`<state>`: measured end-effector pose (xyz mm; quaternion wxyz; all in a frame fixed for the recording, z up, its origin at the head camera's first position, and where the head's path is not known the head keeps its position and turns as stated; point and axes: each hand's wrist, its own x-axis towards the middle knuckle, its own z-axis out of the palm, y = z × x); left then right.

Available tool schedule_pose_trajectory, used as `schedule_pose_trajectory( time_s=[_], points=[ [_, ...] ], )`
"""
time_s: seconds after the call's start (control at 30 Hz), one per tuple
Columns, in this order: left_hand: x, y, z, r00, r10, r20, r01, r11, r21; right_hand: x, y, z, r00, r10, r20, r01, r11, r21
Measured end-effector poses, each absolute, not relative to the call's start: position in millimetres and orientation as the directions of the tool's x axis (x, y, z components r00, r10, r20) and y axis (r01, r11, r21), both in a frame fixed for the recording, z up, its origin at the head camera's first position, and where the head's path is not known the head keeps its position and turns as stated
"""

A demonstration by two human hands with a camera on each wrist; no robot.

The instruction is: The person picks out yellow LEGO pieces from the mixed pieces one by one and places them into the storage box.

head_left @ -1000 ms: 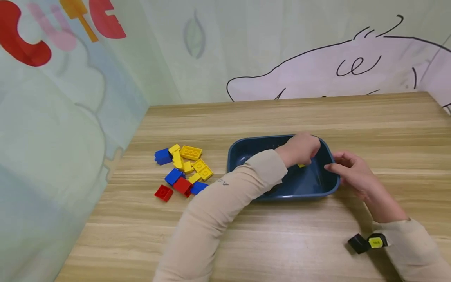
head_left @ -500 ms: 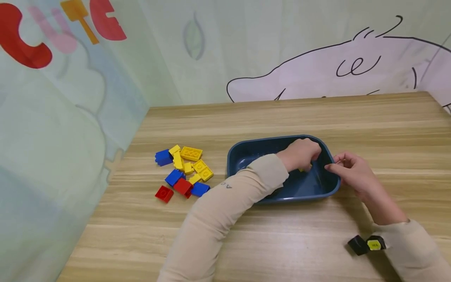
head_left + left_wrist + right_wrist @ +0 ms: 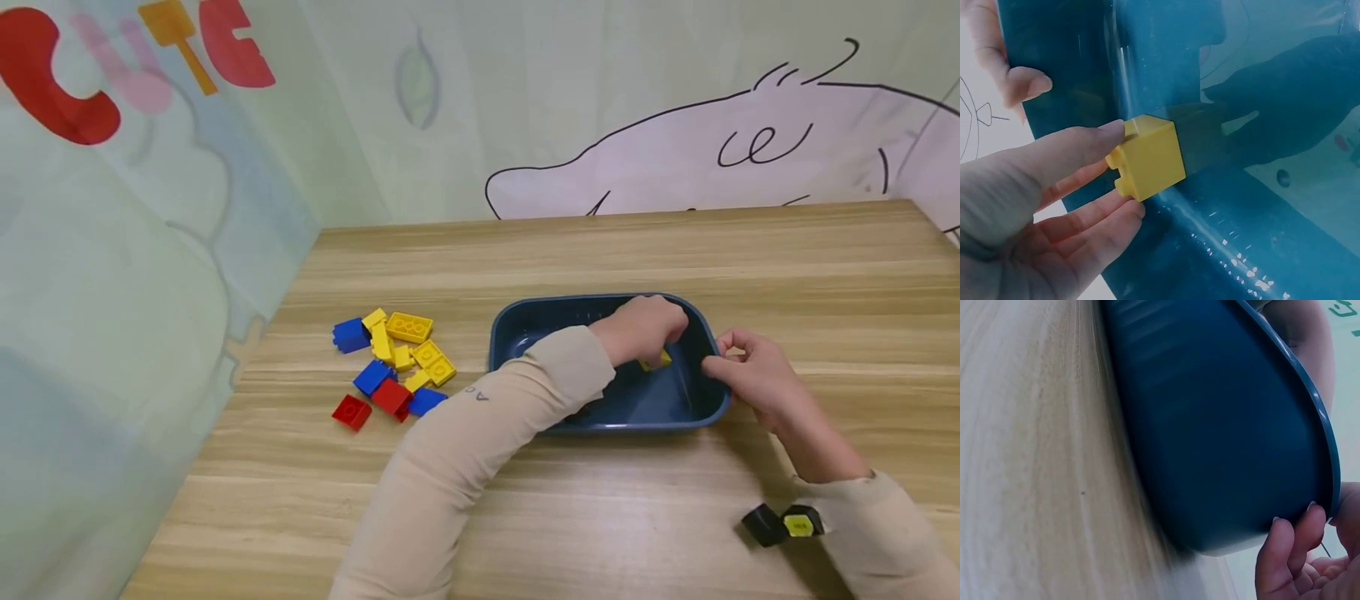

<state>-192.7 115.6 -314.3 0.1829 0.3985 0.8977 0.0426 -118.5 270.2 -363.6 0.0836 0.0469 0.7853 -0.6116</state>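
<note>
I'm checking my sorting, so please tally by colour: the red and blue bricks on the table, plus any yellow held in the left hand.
Red bricks on the table: 2
Blue bricks there: 3
Yellow brick in the left hand: 1
Total: 6

Yellow brick (image 3: pixel 663 360) pt. hidden in head cam, label txt (image 3: pixel 799 526) seemingly blurred

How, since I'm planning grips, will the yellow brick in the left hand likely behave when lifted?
The brick is probably stiff, its edges looking straight. Flat faces suggest it won't readily roll. Its smooth-looking sides may slip a little in the left hand.
</note>
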Motion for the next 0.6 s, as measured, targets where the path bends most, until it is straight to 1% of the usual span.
schedule_pose_trajectory(
  time_s=[0.27, 0.33, 0.5, 0.6],
  points=[
    [-187.4, 109.1, -304.8, -0.602, 0.732, -0.318, 0.714, 0.672, 0.196, -118.6, 269.5, -363.7, -0.976, -0.057, -0.209, 0.186, 0.272, -0.944],
    [-186.3, 105.7, -301.4, -0.594, 0.743, -0.31, 0.724, 0.661, 0.196, -118.3, 267.2, -363.4, -0.978, -0.041, -0.203, 0.18, 0.32, -0.93],
    [-184.0, 94.6, -292.8, -0.569, 0.774, -0.279, 0.755, 0.626, 0.197, -116.7, 260.1, -363.1, -0.994, -0.001, -0.11, 0.093, 0.521, -0.848],
    [-184.6, 88.0, -290.0, -0.571, 0.777, -0.266, 0.762, 0.622, 0.181, -115.5, 258.0, -363.0, -0.997, 0.005, -0.077, 0.066, 0.57, -0.819]
  ],
)
